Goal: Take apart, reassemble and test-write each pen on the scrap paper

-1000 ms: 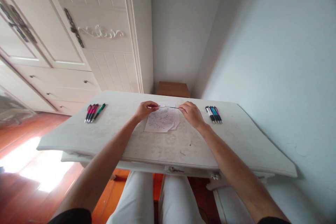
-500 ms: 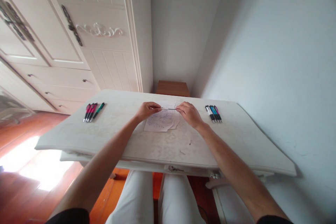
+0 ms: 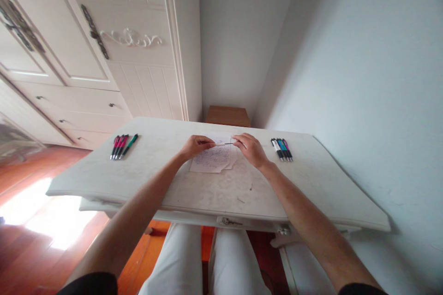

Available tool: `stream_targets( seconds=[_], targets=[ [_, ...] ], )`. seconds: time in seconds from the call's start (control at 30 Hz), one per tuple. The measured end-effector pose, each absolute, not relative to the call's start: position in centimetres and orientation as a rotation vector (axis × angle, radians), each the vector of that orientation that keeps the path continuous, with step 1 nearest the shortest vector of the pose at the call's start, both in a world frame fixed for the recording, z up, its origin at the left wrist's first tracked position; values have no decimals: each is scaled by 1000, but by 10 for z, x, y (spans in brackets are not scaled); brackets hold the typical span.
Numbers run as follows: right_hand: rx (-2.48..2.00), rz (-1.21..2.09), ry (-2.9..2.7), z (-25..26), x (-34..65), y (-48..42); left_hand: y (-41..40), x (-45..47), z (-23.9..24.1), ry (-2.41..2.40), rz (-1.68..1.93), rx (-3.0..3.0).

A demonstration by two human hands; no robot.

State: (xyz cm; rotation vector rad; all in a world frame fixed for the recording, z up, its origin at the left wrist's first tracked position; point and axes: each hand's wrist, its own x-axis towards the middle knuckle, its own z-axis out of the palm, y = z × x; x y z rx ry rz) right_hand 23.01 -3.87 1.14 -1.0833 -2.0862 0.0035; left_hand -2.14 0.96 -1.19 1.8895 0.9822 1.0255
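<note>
Over the sheets of paper (image 3: 211, 162), my left hand (image 3: 198, 146) pinches a slim white pen part (image 3: 219, 144). A thin dark pen refill (image 3: 229, 143) sticks out of the white part's right end, in line with it. The fingertips of my right hand (image 3: 249, 148) are closed at the refill's right end. Both hands hang close above the paper, which is covered in handwriting. Small details of the pen parts are too fine to make out.
On the white table (image 3: 214, 193), several pink and green pens (image 3: 121, 147) lie at the left. Another row of pens (image 3: 281, 150), white, blue and purple, lies at the right. A wardrobe (image 3: 138, 73) and a wall (image 3: 363, 78) flank the table. A brown wooden box-like piece (image 3: 228, 115) stands behind.
My left hand has shifted slightly right, and more of the white part shows between the hands. The dark length between them looks shorter. My right hand has hardly moved.
</note>
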Motion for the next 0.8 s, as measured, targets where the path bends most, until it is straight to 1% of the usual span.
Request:
stream_targets(
  seconds=[0.23,0.57,0.8],
  targets=[
    [-1033,34,-2037,10,229,-38,13,-22,-15,951,1048,1841],
    [-1071,11,-2052,11,228,-40,3,-21,0,1015,1116,1753],
    [-1048,32,-2044,8,223,-43,3,-19,-4,1015,1107,1744]
  ],
)
